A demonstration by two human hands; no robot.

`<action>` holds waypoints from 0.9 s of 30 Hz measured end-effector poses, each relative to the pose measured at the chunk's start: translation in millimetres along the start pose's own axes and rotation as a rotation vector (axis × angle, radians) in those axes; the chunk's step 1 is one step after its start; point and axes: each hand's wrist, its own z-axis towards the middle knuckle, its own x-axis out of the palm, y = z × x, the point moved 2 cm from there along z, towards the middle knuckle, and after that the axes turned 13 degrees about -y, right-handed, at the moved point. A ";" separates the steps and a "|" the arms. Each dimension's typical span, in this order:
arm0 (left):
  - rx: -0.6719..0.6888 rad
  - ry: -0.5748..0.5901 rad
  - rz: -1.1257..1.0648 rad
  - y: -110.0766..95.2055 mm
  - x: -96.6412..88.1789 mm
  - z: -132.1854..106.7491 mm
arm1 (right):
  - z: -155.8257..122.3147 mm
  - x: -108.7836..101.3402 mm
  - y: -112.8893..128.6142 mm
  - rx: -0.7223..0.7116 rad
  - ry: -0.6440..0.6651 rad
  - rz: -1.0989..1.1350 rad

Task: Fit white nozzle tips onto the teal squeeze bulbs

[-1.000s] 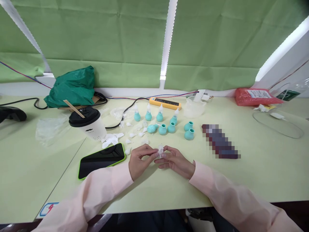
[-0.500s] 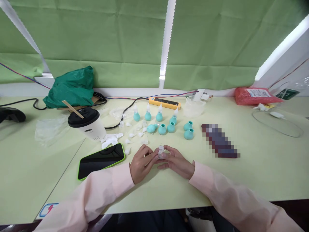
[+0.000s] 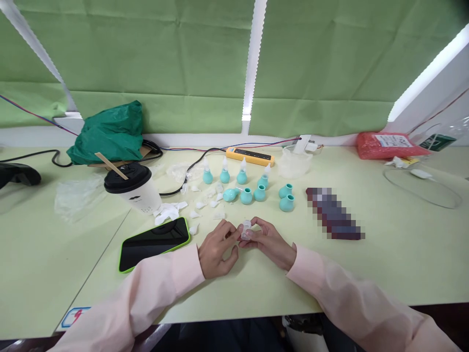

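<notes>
My right hand pinches a small clear plastic connector between thumb and fingers, just above the table. At the connector's left side, my left hand touches it with a fingertip, its thumb held apart. Beyond my hands stand several turquoise rubber bulbs; one bulb lies on its side with a clear piece at its neck. In the back row, several bulbs carry whitish pointed tips. Loose translucent tips are scattered to the left of the bulbs.
A black phone in a green case lies by my left forearm, with a lidded paper cup behind it. At the back are a yellow power strip, a green bag and a red package. A pixelated object lies right.
My left thumb has come away from the clear connector and spread downward. The connector has turned slightly in my right hand, whose lower fingers have curled in under it.
</notes>
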 end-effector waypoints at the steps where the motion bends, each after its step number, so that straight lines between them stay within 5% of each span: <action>1: -0.057 0.015 -0.038 0.5 -0.6 0.3 | -0.1 0.2 0.6 0.000 -0.002 0.001; 8: -0.133 -0.144 -0.118 0.5 -9.2 3.5 | -2.1 2.9 3.5 0.016 0.002 0.029; 17: 0.072 -0.043 -0.022 0.2 -2.6 -2.1 | -3.2 2.6 0.9 -0.023 0.004 -0.031; 22: -0.133 -0.044 -0.159 -3.0 -3.0 -2.2 | -3.6 2.8 2.0 -0.053 0.001 -0.049; 27: -0.172 -0.063 -0.243 3.6 -8.6 9.3 | -3.7 2.6 5.9 -0.114 -0.005 -0.080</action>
